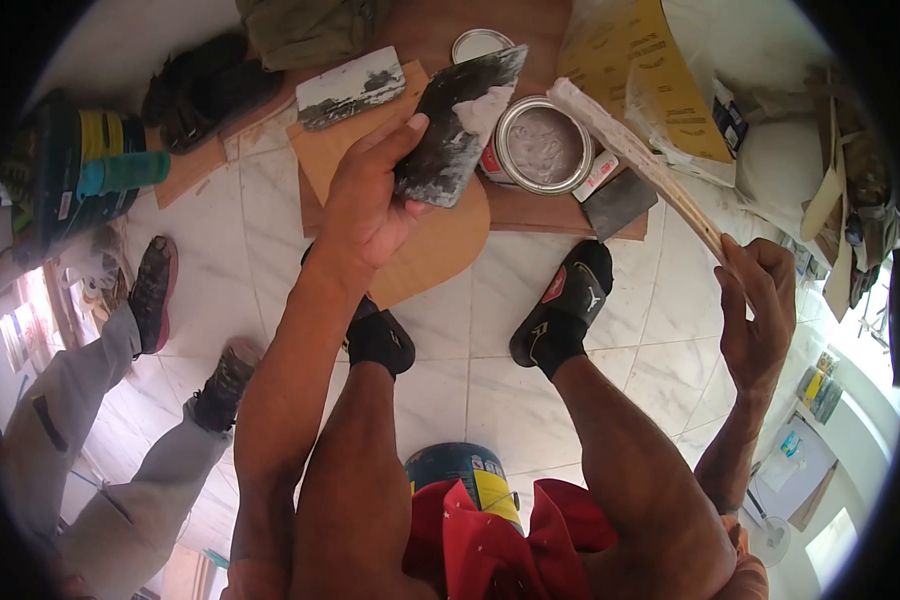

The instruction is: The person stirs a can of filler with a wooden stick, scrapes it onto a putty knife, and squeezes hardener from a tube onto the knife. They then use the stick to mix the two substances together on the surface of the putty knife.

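Note:
My left hand [372,195] grips a dark, flat putty spreader [445,135] with pale putty smeared over its face, its thumb on the near edge. The fingers of my right hand [757,310] are closed round the lower end of a wooden stick [660,172], whose upper end is coated in putty. Just below that coated end stands an open can of putty [542,147], filled with a greyish-pink paste. The spreader is held to the left of the can's mouth.
A putty-stained white plate [350,87] and a round lid [481,46] lie beyond my hands. Yellow sandpaper [642,75] lies at the upper right, a dark square sheet [620,205] near the can. Another person's legs [145,480] are at left. Beneath me is a bucket [455,465].

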A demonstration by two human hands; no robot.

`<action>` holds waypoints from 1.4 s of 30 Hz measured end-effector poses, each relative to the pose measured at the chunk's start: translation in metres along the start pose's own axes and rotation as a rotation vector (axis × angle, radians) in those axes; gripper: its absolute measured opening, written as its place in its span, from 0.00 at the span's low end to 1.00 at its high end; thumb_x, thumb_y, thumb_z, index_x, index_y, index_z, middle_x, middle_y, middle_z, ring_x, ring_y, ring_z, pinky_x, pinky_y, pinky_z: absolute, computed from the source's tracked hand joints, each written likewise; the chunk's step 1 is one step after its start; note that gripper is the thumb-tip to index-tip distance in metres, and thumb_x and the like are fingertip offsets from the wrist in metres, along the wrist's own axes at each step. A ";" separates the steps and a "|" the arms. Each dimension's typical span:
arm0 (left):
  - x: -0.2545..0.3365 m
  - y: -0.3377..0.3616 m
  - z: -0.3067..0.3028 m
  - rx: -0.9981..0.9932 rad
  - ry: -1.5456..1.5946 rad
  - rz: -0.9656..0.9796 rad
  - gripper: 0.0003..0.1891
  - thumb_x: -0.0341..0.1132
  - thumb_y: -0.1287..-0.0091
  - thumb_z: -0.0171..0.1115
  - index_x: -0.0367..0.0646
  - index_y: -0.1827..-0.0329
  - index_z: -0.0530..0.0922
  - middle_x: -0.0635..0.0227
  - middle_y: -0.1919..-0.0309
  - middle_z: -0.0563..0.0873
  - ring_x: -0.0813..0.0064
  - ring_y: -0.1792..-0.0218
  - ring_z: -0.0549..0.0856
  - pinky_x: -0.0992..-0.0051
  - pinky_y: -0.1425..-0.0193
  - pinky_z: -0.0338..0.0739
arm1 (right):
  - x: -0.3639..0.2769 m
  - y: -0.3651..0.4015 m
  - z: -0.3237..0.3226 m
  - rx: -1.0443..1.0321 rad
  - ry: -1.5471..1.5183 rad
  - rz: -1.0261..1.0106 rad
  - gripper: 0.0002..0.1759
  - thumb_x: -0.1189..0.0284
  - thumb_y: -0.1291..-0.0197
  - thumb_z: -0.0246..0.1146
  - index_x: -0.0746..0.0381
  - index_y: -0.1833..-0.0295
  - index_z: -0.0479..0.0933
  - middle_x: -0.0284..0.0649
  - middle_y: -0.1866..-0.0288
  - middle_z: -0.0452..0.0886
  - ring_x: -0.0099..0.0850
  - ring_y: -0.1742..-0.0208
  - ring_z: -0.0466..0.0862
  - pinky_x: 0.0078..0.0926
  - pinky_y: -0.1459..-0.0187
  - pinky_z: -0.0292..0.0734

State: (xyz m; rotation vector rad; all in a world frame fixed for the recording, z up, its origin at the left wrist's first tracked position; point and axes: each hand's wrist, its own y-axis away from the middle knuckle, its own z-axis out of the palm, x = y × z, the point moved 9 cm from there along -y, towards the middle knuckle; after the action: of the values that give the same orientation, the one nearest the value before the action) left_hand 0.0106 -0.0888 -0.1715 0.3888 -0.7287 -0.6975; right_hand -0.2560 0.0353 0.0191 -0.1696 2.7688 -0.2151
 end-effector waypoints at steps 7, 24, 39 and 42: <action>0.025 0.009 -0.025 0.027 0.060 0.111 0.08 0.36 0.20 0.56 0.44 0.47 0.78 0.72 0.67 0.85 0.86 0.85 0.69 0.85 0.85 0.60 | 0.018 0.011 0.039 -0.121 -0.346 0.361 0.16 0.81 0.32 0.62 0.67 0.40 0.81 0.40 0.60 0.78 0.26 0.64 0.78 0.23 0.63 0.73; 0.058 0.046 -0.054 0.058 0.143 0.358 0.17 0.36 0.19 0.53 0.39 0.32 0.72 0.70 0.59 0.86 0.82 0.76 0.76 0.79 0.75 0.68 | -0.023 -0.066 0.110 -0.223 -0.414 0.375 0.19 0.63 0.25 0.57 0.67 0.41 0.78 0.45 0.63 0.82 0.32 0.62 0.79 0.31 0.59 0.75; 0.105 0.110 -0.112 0.092 0.213 0.536 0.10 0.40 0.18 0.52 0.46 0.44 0.75 0.72 0.64 0.83 0.81 0.83 0.74 0.80 0.83 0.66 | -0.126 -0.033 0.262 -0.252 -0.506 -0.186 0.19 0.78 0.39 0.63 0.69 0.42 0.76 0.50 0.54 0.73 0.50 0.54 0.80 0.46 0.55 0.80; 0.105 0.112 -0.116 -0.006 0.247 0.548 0.12 0.38 0.18 0.49 0.41 0.42 0.74 0.67 0.61 0.82 0.80 0.80 0.73 0.82 0.82 0.65 | -0.135 -0.041 0.282 -0.200 -0.432 -0.307 0.18 0.79 0.43 0.65 0.69 0.46 0.78 0.48 0.54 0.71 0.47 0.52 0.77 0.45 0.52 0.78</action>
State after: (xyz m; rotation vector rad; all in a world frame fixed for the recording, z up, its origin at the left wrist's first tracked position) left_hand 0.2001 -0.0726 -0.1409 0.2462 -0.5605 -0.1310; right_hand -0.0256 -0.0210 -0.1885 -0.6174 2.3183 0.0238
